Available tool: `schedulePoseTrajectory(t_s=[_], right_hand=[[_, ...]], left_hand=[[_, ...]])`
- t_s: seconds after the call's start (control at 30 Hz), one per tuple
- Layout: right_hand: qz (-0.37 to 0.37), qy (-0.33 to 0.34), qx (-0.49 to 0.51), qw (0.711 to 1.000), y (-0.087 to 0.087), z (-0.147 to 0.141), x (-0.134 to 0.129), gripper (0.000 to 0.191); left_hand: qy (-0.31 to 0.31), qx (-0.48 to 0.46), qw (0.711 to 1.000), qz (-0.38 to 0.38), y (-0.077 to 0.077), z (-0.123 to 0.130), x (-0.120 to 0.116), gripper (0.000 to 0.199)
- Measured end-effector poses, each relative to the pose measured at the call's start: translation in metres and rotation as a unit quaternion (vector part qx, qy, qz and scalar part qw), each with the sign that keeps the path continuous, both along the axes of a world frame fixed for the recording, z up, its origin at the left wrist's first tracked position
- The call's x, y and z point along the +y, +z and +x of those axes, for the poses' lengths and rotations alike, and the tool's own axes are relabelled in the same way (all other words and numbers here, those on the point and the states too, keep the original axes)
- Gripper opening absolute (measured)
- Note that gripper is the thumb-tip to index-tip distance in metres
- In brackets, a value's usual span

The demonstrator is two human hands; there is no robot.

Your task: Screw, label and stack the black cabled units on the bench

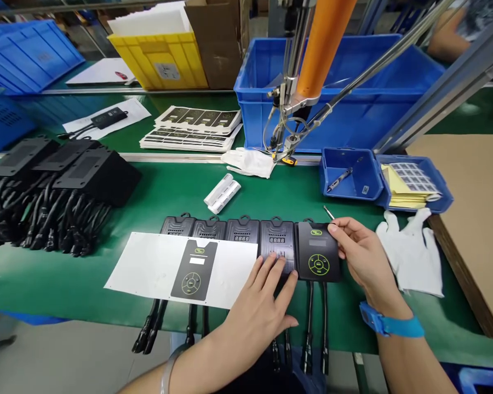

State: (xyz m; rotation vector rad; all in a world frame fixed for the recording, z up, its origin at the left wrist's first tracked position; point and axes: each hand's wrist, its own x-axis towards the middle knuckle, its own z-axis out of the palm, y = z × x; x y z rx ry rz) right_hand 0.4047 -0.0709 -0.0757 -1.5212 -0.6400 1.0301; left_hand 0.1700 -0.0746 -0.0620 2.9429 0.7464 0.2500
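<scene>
Several black controller boxes (pixel 276 235) with small digit displays lie in a row, their cables hanging toward the table's front edge. My left hand (pixel 267 298) rests with fingers spread on the fourth box, by the edge of a white backing sheet (pixel 148 262). That sheet covers the lower parts of the boxes on the left and bears one black panel sticker (pixel 194 271). Over the rightmost box lies another black panel sticker (pixel 318 251) with green button markings. My right hand (pixel 359 251) pinches its upper right edge. A thin metal tool (pixel 328 212) sticks out past those fingers.
Black boxes with bundled cables (pixel 86 169) are piled at left. Behind the row lie white rolls (pixel 222 193), a glove (pixel 250 162) and stacked sticker sheets (pixel 193 131). Small blue bins (pixel 350 174) and another glove (pixel 414 251) are at right. An orange tool (pixel 326 49) hangs above.
</scene>
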Motion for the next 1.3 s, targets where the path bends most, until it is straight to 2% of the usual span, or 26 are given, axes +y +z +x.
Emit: schedulePoseTrajectory(t_s=[0.4, 0.97, 1.1, 1.3], right_hand=[[0.0, 0.001, -0.011, 1.0, -0.005, 0.0026, -0.0004, 0.025], [-0.012, -0.004, -0.021, 1.0, -0.0024, 0.0017, -0.0001, 0.024], [-0.027, -0.011, -0.04, 0.999, -0.0003, 0.0008, 0.0001, 0.025], [-0.039, -0.014, -0.076, 0.996, 0.0014, -0.0018, 0.001, 0.025]], left_hand=[[-0.002, 0.0, 1.0, -0.017, -0.0033, -0.0003, -0.0003, 0.081], [0.006, 0.002, 0.999, -0.037, -0.0074, -0.0003, -0.0021, 0.08], [0.009, 0.01, 0.999, -0.043, -0.0075, -0.0003, -0.0011, 0.074], [0.009, 0.02, 0.999, -0.039, -0.0073, -0.0002, -0.002, 0.074]])
